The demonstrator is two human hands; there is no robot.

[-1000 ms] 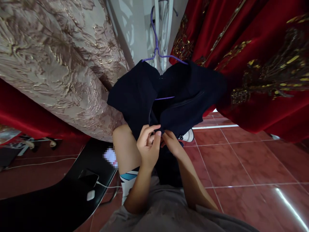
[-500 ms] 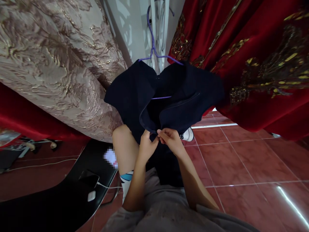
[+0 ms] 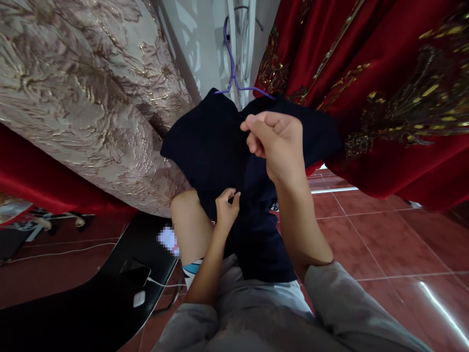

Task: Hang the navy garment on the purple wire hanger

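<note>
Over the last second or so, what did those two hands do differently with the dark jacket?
The right hand left the hem, where both hands had worked together, and rose to the collar of the dark jacket, its grip pinched there; the front now looks closed. The left hand stayed low, pinching the front edge. The purple hanger, red embroidered garment and black table kept their places.

garment (image 3: 216,151): dark navy, plain | hanger (image 3: 234,73): purple | drape (image 3: 384,73): red, gold embroidery | fabric (image 3: 73,88): beige floral | floor (image 3: 384,244): red tiles
</note>
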